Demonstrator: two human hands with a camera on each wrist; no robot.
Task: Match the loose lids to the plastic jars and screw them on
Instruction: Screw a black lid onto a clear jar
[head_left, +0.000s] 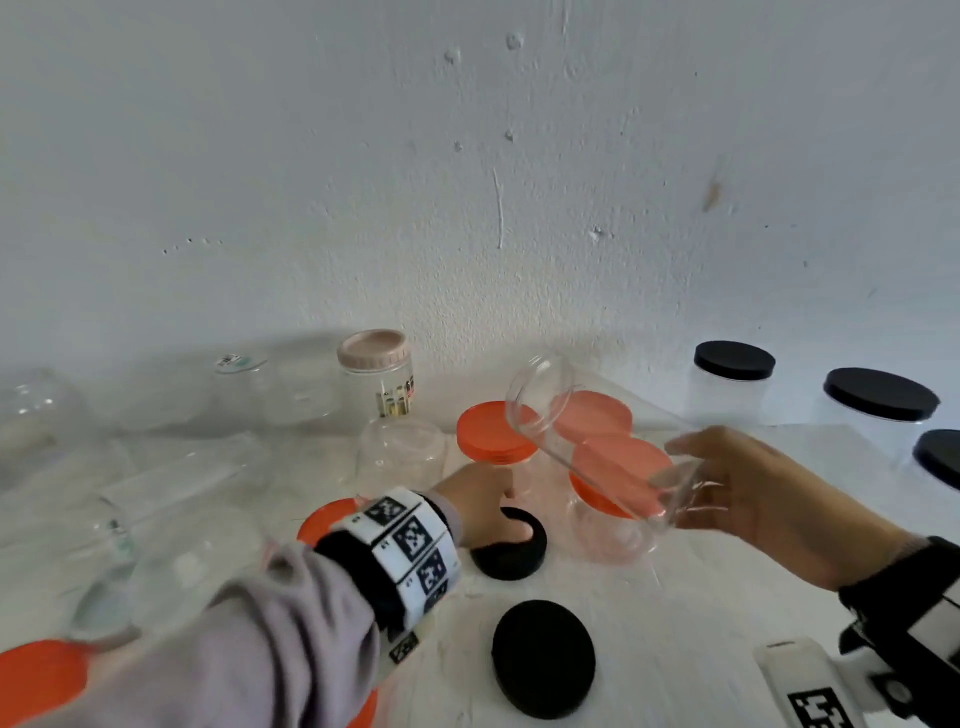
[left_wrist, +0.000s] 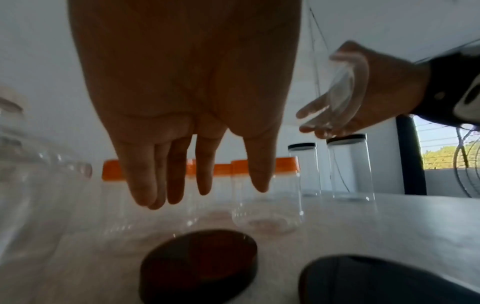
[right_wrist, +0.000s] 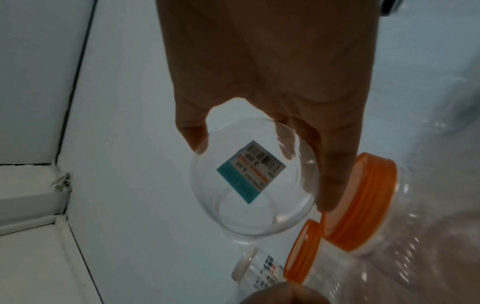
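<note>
My right hand (head_left: 737, 483) grips the base of a clear lidless jar (head_left: 587, 431) and holds it tilted in the air, mouth towards the upper left. In the right wrist view the jar (right_wrist: 249, 216) shows a label on its bottom between thumb and fingers. My left hand (head_left: 488, 514) reaches down over a black lid (head_left: 514, 558) lying on the table. In the left wrist view its fingers (left_wrist: 148, 185) hang straight just above that lid (left_wrist: 200, 265), holding nothing. A second black lid (head_left: 543, 657) lies nearer to me.
Three orange-lidded jars (head_left: 493, 431) stand behind the hands. Black-lidded jars (head_left: 734, 364) line the right side. A pink-lidded jar (head_left: 371, 353) and several clear lidless jars (head_left: 400, 452) fill the left. Loose orange lids (head_left: 36, 675) lie at the near left. A white wall (head_left: 467, 182) closes the back.
</note>
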